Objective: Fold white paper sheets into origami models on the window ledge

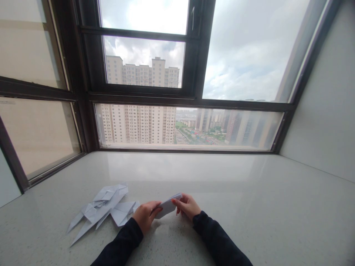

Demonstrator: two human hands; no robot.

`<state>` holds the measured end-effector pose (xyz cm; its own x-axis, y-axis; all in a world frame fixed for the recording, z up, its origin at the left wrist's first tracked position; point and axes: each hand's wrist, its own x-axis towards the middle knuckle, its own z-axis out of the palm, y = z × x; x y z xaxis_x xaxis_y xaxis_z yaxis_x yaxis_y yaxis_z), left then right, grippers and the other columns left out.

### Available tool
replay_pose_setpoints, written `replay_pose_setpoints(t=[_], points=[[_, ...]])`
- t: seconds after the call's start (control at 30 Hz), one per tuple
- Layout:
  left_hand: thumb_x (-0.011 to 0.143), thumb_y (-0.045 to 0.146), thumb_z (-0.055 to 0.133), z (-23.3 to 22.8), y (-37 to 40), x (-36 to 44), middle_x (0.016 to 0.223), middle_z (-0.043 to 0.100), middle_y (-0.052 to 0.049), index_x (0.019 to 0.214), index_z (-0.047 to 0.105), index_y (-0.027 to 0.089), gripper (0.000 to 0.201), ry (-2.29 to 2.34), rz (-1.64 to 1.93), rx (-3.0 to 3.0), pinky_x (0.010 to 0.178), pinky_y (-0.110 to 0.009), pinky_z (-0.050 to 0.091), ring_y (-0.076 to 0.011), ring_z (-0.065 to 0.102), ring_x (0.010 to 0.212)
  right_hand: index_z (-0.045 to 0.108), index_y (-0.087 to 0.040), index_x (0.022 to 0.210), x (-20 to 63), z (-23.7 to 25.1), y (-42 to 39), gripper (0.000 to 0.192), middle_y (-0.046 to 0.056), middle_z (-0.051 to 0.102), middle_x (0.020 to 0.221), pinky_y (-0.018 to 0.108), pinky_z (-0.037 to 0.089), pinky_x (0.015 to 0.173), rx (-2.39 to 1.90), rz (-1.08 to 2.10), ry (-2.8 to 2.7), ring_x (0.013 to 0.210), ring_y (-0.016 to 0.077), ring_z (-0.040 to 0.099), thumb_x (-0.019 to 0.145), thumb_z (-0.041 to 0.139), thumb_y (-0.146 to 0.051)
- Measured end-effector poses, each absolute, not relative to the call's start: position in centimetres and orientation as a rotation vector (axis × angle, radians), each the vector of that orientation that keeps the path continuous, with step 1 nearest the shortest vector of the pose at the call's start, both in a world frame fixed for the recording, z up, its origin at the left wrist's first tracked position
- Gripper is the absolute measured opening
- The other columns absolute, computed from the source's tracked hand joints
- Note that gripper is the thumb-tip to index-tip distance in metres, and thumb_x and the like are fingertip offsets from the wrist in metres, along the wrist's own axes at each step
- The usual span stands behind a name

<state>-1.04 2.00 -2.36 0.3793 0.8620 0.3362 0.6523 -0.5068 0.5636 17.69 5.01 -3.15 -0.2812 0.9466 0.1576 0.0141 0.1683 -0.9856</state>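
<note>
1. The left hand (145, 216) and the right hand (187, 205) are close together, low in the middle of the view, both gripping one folded sheet of white paper (168, 206).
2. The left hand pinches the near, lower end of the paper with thumb and fingers closed on it; the right hand holds the far, upper end with its fingertips curled over the edge.
3. The paper is held just above the bench (249, 192), tilted so that its right end sits higher than its left. Whether it touches the bench I cannot tell.
4. Both forearms wear dark sleeves (216, 240) and come in from the bottom edge.
5. Just left of the left hand lie several folded paper shapes (101, 207), white and pointed, overlapping one another in a loose heap on the bench. The nearest of them lies just beside the left hand.
6. The bench is a pale, speckled stone slab that runs up to a window (191, 125) with dark frames.
7. Through the glass show tall apartment blocks (138, 123) and a cloudy sky.
8. A plain grey wall (324, 122) closes the right side.
</note>
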Motion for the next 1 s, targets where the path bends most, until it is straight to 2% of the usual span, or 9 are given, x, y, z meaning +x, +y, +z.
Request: replay_pose_setpoints(t=[0.17, 0.6, 0.83, 1.0], points=[[0.081, 0.024, 0.035, -2.21, 1.68, -0.98, 0.092, 0.066, -0.004, 0.098, 0.058, 0.021, 0.029, 1.387, 0.76, 2.459, 0.071, -0.025, 0.046, -0.0171, 0.059, 0.083, 0.051, -0.015, 0.051, 17.76, -3.19, 5.19, 0.041, -0.006, 0.047, 0.042, 0.019, 0.039, 0.036, -0.932, 1.238, -1.485, 0.036, 0.0061, 0.043, 0.049, 0.067, -0.053], [0.082, 0.026, 0.033, -1.98, 1.5, -0.94, 0.095, 0.065, -0.004, 0.099, 0.057, 0.022, 0.03, 1.357, 0.757, 2.462, 0.074, -0.025, 0.045, -0.0172, 0.058, 0.088, 0.053, -0.015, 0.051, 17.93, -3.42, 5.45, 0.039, -0.006, 0.047, 0.04, 0.02, 0.037, 0.035, -0.956, 1.207, -1.485, 0.035, 0.0064, 0.042, 0.049, 0.067, -0.052], [0.084, 0.028, 0.032, -2.59, 1.75, -0.91, 0.103, 0.061, -0.006, 0.119, 0.041, 0.02, 0.038, 1.327, 0.737, 2.576, 0.081, -0.033, 0.042, -0.0193, 0.054, 0.091, 0.054, -0.014, 0.055, 18.15, -3.36, 5.42, 0.041, -0.005, 0.048, 0.04, 0.017, 0.032, 0.031, -1.013, 1.223, -1.481, 0.035, 0.0074, 0.046, 0.049, 0.066, -0.053], [0.085, 0.022, 0.03, -2.78, 1.87, -0.83, 0.098, 0.061, -0.006, 0.114, 0.046, 0.019, 0.034, 1.388, 0.673, 2.622, 0.078, -0.032, 0.042, -0.0181, 0.055, 0.086, 0.053, -0.015, 0.054, 18.07, -3.37, 5.41, 0.041, -0.006, 0.047, 0.039, 0.018, 0.034, 0.033, -0.99, 1.224, -1.477, 0.034, 0.0072, 0.045, 0.048, 0.066, -0.053]])
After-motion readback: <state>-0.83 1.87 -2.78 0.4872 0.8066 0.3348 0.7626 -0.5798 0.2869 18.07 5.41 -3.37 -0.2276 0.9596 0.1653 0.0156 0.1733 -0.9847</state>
